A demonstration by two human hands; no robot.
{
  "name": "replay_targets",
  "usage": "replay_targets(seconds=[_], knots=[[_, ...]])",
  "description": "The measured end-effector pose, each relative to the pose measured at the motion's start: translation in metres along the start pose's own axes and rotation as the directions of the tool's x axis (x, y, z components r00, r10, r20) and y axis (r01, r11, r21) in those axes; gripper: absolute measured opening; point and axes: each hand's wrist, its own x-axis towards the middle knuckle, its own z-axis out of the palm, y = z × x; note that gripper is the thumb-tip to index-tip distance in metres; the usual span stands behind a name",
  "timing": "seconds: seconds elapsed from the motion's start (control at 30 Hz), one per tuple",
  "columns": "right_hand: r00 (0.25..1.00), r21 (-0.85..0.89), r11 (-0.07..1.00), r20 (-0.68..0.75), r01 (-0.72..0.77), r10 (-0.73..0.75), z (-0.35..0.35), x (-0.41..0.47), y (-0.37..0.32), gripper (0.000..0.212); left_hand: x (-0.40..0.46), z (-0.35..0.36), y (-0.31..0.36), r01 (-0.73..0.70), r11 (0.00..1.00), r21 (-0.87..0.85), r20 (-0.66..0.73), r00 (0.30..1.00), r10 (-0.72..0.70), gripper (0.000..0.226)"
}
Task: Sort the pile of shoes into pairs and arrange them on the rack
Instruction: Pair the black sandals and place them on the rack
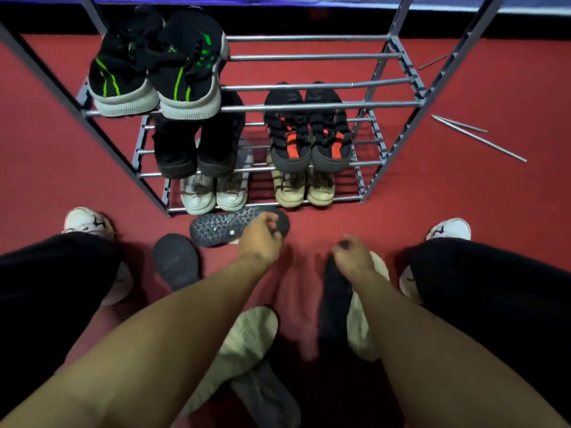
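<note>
Grabbing loose shoes by rack: left hand clamped on dark shoe, right hand on black shoe; 5 prs racked, several left.

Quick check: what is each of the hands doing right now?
Left hand: closed on the sole-up dark shoe in front of the rack.
Right hand: closed on a black shoe on the floor.

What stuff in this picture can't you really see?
- Head view: the dark shoe under the right hand is blurred and partly covered by the arm.
- The grey shoe at the bottom is cut off by the frame edge.
- The white pair on the lowest shelf is half hidden by the black pair above.
- The left hand covers one end of the upturned shoe.
</note>
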Motion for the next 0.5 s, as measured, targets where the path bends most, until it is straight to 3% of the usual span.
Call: replay_targets(seconds=[0.1, 0.17, 0.23, 0.33, 0.43, 0.5], knots=[[0.997, -0.280, 0.957, 0.001, -0.070, 0.074, 0.015, -0.041, 0.041, 0.059, -0.030, 0.016, -0.037, 0.050, 0.998, 0.033, 0.160, 0.986, -0.055, 0.014], [1.000, -0.492, 0.870, 0.003, -0.020, 0.025, 0.022, -0.061, 0.063, 0.059, -0.056, 0.017, -0.057, 0.056, 0.989, 0.140, 0.213, 0.973, -0.086, 0.007], [0.999, -0.601, 0.798, 0.016, 0.043, -0.041, 0.029, -0.069, 0.075, 0.064, -0.085, 0.013, -0.072, 0.033, 0.971, 0.238, 0.261, 0.961, -0.096, 0.017], [0.997, -0.545, 0.837, -0.081, -0.045, 0.001, 0.036, -0.070, 0.074, 0.076, -0.110, 0.011, -0.106, 0.015, 0.893, 0.451, 0.242, 0.960, -0.138, 0.039], [0.964, -0.479, 0.865, -0.265, -0.145, 0.015, 0.033, -0.072, 0.078, 0.085, -0.117, 0.006, -0.126, 0.212, 0.841, 0.497, 0.118, 0.944, -0.308, 0.040], [0.925, -0.370, 0.900, -0.371, -0.230, 0.084, 0.028, -0.068, 0.080, 0.091, -0.118, -0.001, -0.133, 0.310, 0.829, 0.466, 0.141, 0.899, -0.415, 0.044]])
